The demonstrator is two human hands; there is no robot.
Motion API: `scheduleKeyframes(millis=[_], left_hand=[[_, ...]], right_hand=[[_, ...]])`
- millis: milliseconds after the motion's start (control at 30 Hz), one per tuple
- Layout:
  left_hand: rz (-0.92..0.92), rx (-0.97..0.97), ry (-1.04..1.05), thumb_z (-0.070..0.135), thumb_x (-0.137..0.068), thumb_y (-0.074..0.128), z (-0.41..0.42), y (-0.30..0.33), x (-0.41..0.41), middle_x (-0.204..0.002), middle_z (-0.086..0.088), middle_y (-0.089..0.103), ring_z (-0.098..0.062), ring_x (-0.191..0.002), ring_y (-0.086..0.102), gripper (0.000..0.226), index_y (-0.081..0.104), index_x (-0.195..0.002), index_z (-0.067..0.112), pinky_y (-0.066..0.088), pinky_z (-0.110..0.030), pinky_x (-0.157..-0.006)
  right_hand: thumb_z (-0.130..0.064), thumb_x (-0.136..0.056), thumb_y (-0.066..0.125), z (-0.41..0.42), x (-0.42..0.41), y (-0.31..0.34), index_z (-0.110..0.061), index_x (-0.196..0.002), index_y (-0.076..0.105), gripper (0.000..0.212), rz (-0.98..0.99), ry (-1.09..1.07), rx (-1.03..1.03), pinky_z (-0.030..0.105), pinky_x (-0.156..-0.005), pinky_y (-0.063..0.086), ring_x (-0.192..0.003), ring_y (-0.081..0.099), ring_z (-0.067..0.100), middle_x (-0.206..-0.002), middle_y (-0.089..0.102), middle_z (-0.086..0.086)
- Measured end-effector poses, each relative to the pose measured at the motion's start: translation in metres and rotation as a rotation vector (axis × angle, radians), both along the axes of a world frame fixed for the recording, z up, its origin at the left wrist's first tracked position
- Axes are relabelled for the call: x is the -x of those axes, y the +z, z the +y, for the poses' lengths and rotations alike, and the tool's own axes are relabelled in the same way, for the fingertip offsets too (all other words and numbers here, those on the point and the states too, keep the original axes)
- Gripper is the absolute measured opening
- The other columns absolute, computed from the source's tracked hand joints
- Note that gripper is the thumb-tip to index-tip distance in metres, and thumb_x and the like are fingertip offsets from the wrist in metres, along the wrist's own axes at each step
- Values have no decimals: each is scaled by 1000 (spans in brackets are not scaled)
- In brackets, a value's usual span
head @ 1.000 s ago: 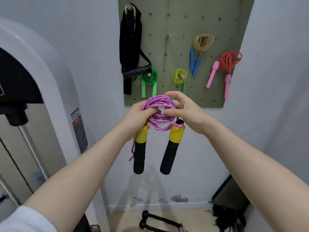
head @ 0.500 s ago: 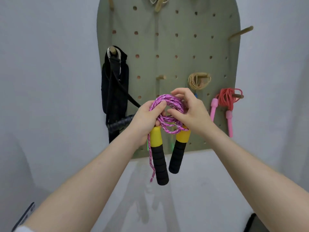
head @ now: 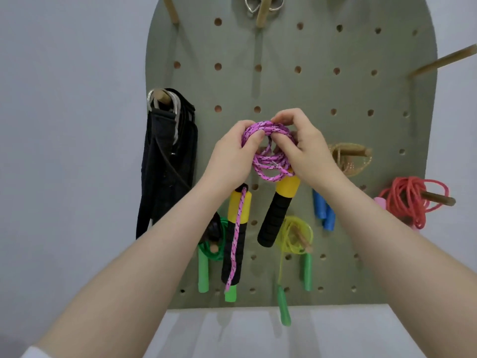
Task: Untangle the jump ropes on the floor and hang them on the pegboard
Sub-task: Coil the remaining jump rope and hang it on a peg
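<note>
The pink jump rope (head: 268,151) is held up in front of the middle of the pegboard (head: 291,81), wound into a small coil of several loops. Its two handles hang below the coil: the left handle (head: 236,239) hangs nearly straight down, yellow at the top and black foam below, with a loose tail of pink cord trailing down its front; the right handle (head: 277,215) tilts down and to the left, the same yellow and black.

The left hand (head: 229,158) grips the left side of the coil, its fingers curled over the top loops and the thumb pressed on the front. The right hand (head: 302,146) holds the right side, fingers (head: 284,117) bent over the top of the coil and thumb tucked in against the loops. Both forearms reach up from the bottom corners of the view.

Behind the hands, the grey-green board carries other ropes on wooden pegs. A green jump rope (head: 210,251) hangs low on the left, partly behind the left handle, and a yellow jump rope (head: 294,236) with green handles hangs low in the middle. A tan rope (head: 348,158) sits on a peg just right of the right hand, with blue handles (head: 324,211) below it. A red jump rope (head: 413,200) is looped on a peg near the right edge. Black straps (head: 165,161) hang from a peg on the left side. The board is mounted on a pale wall (head: 72,125).
</note>
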State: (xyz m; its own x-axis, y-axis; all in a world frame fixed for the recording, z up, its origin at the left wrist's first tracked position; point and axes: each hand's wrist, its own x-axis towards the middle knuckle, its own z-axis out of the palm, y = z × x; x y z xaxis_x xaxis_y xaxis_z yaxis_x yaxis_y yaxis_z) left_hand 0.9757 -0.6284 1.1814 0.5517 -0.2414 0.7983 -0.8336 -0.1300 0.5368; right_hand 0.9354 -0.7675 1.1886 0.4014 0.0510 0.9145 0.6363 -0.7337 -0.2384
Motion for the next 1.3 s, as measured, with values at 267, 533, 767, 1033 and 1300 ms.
scheduleKeyframes(millis=[267, 533, 767, 1033, 1300], left_hand=[[219, 54, -59, 28, -99, 42, -15, -11, -38, -63, 8, 50, 0, -44, 43, 23, 57, -113, 19, 32, -17, -45], [2, 103, -59, 27, -98, 45, -8, 4, -26, -68, 7, 53, -10, -60, 50, 16, 61, -100, 24, 44, -32, -62], [-64, 43, -38, 32, -93, 48, -10, -6, -10, -72, 2, 60, -11, -61, 54, 12, 60, -90, 30, 47, -41, -59], [-135, -75, 131, 34, -97, 44, -9, -10, -6, -65, 13, 59, 3, -46, 45, 16, 56, -96, 25, 36, -15, -49], [-3, -43, 171, 34, -99, 39, -27, -4, -40, -65, 19, 61, 2, -55, 50, 25, 56, -82, 27, 37, -28, -57]], right_hand=[[-18, -92, 54, -14, -53, -3, -26, -98, 55, 10, 129, 110, -94, 11, -72, 45, -79, 56, -10, -87, 60, -17], [-7, -89, 59, -21, -38, 8, -19, -100, 56, 17, 256, 530, -230, 27, -73, 55, -73, 64, 11, -83, 67, -1], [1, -85, 59, -25, -27, -7, -15, -95, 55, 19, 307, 778, -371, 18, -62, 51, -64, 62, 3, -73, 65, -10], [-2, -86, 62, -20, -18, -5, -14, -87, 52, 15, 245, 621, -303, 21, -63, 52, -65, 65, 7, -70, 67, -6], [-18, -90, 58, -26, -56, -1, -24, -94, 50, 11, 239, 276, -197, 41, -79, 49, -81, 60, 20, -95, 64, 12]])
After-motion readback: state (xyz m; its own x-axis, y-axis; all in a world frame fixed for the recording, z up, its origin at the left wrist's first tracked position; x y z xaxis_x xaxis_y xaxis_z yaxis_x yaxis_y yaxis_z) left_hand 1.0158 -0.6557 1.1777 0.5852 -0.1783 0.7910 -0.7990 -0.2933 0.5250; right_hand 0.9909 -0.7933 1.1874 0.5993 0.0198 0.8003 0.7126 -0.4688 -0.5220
